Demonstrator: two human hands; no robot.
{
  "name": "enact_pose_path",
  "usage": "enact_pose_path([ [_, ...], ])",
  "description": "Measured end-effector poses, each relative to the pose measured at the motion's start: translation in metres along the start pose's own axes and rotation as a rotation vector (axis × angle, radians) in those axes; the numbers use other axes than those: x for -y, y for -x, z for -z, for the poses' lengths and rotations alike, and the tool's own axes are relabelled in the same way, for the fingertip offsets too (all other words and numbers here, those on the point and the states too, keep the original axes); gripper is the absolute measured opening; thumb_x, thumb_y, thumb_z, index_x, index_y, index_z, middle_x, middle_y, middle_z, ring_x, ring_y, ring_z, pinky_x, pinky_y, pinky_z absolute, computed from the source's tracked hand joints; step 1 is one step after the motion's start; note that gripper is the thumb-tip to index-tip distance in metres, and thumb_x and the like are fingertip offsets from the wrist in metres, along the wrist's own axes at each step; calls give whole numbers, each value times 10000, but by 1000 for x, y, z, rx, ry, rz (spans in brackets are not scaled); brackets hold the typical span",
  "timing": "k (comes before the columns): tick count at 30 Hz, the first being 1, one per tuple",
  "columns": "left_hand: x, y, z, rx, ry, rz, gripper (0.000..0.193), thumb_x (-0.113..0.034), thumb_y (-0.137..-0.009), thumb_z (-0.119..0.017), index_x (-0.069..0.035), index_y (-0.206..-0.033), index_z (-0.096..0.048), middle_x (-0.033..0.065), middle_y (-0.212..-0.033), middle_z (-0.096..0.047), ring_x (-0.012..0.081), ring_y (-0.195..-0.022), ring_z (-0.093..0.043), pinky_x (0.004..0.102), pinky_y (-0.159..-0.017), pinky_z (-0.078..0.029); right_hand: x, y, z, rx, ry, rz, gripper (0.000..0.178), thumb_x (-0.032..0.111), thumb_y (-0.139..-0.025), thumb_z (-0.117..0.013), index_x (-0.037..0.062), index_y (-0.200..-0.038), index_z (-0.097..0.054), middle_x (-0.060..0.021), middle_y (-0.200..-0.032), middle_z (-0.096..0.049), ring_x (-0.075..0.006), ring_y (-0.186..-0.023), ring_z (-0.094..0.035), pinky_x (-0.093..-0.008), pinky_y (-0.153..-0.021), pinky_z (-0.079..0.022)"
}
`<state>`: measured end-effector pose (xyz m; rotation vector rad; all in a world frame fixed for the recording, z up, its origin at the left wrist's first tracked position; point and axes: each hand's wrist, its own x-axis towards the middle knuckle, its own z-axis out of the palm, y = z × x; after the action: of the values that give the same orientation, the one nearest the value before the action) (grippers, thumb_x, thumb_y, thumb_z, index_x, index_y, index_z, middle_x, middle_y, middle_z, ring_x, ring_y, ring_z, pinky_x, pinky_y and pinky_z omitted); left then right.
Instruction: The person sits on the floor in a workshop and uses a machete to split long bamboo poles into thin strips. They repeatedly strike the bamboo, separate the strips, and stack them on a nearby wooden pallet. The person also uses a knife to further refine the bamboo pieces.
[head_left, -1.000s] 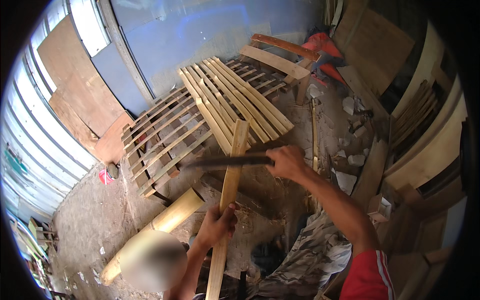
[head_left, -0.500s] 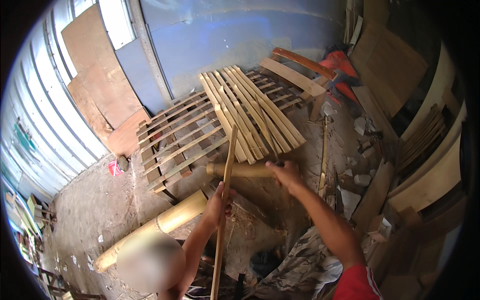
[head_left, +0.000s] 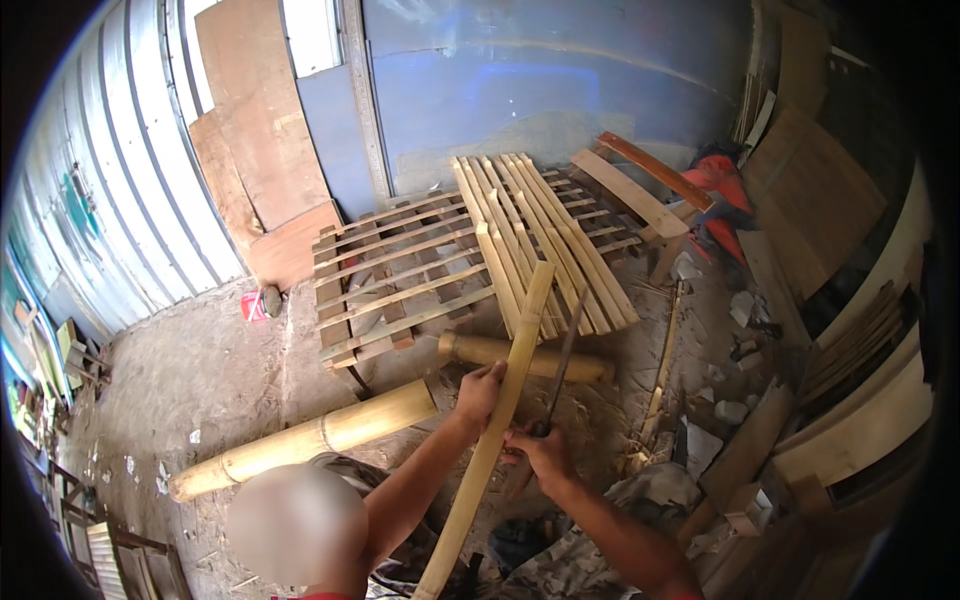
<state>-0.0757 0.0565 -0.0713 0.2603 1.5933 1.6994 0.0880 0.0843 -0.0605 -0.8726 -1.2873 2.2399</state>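
Observation:
A long split bamboo strip (head_left: 497,425) slants up in front of me, its far end over the stacked strips and its near end at the lower edge. My left hand (head_left: 482,393) is closed round its left edge, about halfway up. On the other side, my right hand (head_left: 540,457) grips a long, narrow dark knife (head_left: 565,370), whose blade points up and away. The right fingers come close to the strip; whether they touch it I cannot tell. Past the hands lies a short bamboo pole (head_left: 585,366), partly hidden by the strip. A thicker bamboo pole (head_left: 375,416) rests at the left.
Several split bamboo strips (head_left: 600,290) lie across a slatted wooden rack (head_left: 400,295). A wooden bench (head_left: 640,200) stands behind on the right. Stone rubble (head_left: 731,411) and boards (head_left: 752,430) line the right side. A red can (head_left: 256,306) sits on the floor at left.
The strip has turned its broad face toward me. My right hand with the knife has come down and left, close to the strip. The view has shifted, so the surroundings appear further right.

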Motion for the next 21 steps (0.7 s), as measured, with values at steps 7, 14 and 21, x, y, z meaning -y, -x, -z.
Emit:
enact_pose_path([
  [7,40,112,29,279,-432,-206,616,-477,-974,-573,29,-1316,-494,232,-1123,-641,303,-1020,-648,404,-894,-509,-8,-14,15,-88,-27,-8,244,37,-794,-755,81,-828,-517,-65,-790,-620,-205,-685,-666,-374,-579,-568],
  [14,83,277,77,173,-771,-72,710,-377,-848,-765,-33,-1346,-393,232,-1080,-672,360,-1023,-677,439,-842,-534,2,-50,44,-328,-63,164,240,125,-764,-792,83,-851,-572,-18,-820,-587,-146,-727,-542,-334,-673,-450],
  [21,156,308,137,116,-1063,-431,907,-245,-811,-760,-13,-1486,-200,213,-834,-684,381,-682,-667,445,-561,-503,61,-61,47,-422,-334,165,176,106,-838,-724,51,-982,-639,-64,-871,-657,-213,-768,-652,-357,-677,-533],
])
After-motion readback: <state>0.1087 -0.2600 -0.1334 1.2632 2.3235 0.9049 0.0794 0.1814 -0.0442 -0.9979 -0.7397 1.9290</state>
